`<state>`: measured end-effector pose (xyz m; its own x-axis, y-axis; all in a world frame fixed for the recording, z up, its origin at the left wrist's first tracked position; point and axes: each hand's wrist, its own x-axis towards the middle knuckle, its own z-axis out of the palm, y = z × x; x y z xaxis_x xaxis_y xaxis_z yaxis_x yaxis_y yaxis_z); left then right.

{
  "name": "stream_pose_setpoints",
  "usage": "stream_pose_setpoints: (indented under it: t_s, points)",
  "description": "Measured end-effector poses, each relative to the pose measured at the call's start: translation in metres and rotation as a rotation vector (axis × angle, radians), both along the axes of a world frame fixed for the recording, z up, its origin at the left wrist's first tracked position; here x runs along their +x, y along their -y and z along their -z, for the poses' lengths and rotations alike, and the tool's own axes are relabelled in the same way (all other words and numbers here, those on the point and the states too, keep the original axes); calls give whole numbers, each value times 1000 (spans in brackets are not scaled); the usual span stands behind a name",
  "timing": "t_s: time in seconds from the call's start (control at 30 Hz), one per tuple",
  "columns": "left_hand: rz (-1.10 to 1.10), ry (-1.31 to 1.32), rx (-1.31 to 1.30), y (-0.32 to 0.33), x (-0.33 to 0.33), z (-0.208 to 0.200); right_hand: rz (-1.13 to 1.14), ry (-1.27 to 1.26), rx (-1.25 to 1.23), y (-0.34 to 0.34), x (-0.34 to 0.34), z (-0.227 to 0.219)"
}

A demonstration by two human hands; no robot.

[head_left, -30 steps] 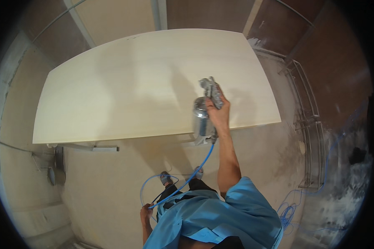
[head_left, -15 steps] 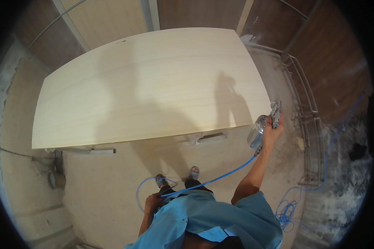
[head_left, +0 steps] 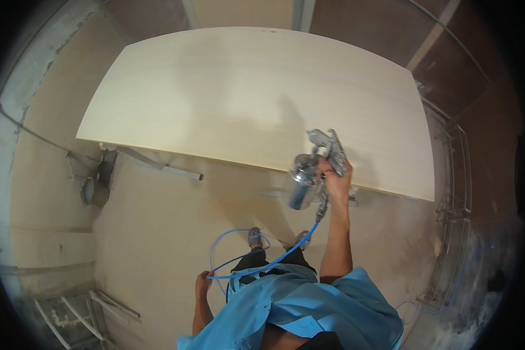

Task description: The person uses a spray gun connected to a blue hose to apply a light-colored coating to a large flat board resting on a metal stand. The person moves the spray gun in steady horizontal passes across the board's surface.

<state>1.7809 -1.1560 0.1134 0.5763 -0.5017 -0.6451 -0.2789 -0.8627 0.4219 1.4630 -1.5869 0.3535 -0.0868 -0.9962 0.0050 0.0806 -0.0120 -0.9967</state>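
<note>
My right hand [head_left: 338, 178] is closed round the handle of a metal spray gun [head_left: 334, 153] with a silvery cup [head_left: 302, 181] hanging below its front. The gun is over the near edge of a large pale panel [head_left: 245, 99], its nozzle pointing left and away from me. A blue air hose [head_left: 283, 256] runs from the base of the handle across my front to my left hand [head_left: 204, 282]. My left hand is closed on the hose beside my left hip, with a loop of it hanging over my feet.
Metal supports [head_left: 169, 169] show beneath the panel. A bucket-like container [head_left: 93, 191] stands at the left. Metal frames lie at the lower left [head_left: 70, 318] and along the right side [head_left: 449, 233]. Brown boards [head_left: 361, 29] line the back.
My right hand with the spray gun has moved left from the panel's right end, over its near edge. The view has turned. My left hand has shifted outward with the hose.
</note>
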Motion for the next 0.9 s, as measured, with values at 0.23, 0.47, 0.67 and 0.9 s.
stream_pose_setpoints:
  t_s: [0.23, 0.47, 0.67, 0.9]
  points:
    - [-462, -194, -15, -109, -13, -12, -417, 162, -5, -27, 160, -52]
    - [-318, -280, -209, -119, 22, 53, -479, 138, -18, -56, 203, -50]
    - [36, -51, 27, -40, 36, 52, -78, -240, -158, -21, 99, -4]
    - [547, 159, 24, 130, -12, 50, 394, -402, -126, 8, -109, 56]
